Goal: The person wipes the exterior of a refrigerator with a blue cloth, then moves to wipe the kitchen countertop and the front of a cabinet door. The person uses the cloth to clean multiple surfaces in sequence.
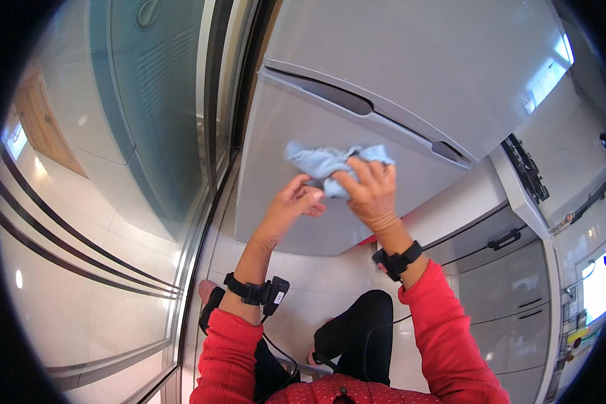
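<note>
My right hand (pixel 372 189) grips a crumpled light-blue cloth (pixel 315 160) in front of the lower door (pixel 278 116) of a grey two-door refrigerator. Some of the cloth is blurred and spreads out to the left of those fingers. Just below its left part is my left hand (pixel 299 202), fingers curled and apart; whether its fingertips touch the cloth I cannot tell. Above the cloth, a recessed handle (pixel 333 94) runs along the top of the lower door. The upper door (pixel 409 55) fills the top of the view. Both refrigerator doors are closed.
A sliding glass door (pixel 192 202) with dark stripes stands close on the left. At right are grey kitchen cabinets (pixel 505 278) beneath a counter with a gas hob (pixel 525 166). Pale floor tiles (pixel 303 272) lie below. Cables hang from the black wrist straps.
</note>
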`<state>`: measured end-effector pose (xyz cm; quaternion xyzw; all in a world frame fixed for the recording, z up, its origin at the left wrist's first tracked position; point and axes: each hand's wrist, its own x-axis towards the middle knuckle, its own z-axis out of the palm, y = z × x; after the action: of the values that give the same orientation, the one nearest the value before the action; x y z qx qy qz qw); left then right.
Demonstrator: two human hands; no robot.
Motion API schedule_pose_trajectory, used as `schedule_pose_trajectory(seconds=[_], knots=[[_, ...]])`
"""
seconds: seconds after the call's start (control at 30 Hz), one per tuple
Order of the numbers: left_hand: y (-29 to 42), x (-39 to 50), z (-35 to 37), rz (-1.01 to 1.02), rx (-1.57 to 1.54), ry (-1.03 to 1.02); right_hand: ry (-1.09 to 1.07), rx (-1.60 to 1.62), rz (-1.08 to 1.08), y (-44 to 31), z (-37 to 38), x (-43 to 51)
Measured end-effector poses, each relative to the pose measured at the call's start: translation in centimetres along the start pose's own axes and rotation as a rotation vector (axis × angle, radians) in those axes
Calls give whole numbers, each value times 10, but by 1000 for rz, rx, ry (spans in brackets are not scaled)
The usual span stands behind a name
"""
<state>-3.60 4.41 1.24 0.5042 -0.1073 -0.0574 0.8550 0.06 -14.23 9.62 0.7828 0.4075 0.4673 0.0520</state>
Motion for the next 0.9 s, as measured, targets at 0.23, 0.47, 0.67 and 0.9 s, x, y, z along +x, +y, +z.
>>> schedule_pose_trajectory(seconds=[0.23, 0.47, 0.67, 0.9], knots=[[-4, -1, 2, 26, -23, -92, 146, 133, 186, 1, -13, 29], [0, 0, -2, 145, -167, 47, 71, -56, 120, -15, 0, 47], [-5, -1, 5, 237, -255, 122, -293, 259, 174, -55, 7, 21], [0, 8, -5, 496, -20, 477, -344, 580, 181, -52, -25, 4]])
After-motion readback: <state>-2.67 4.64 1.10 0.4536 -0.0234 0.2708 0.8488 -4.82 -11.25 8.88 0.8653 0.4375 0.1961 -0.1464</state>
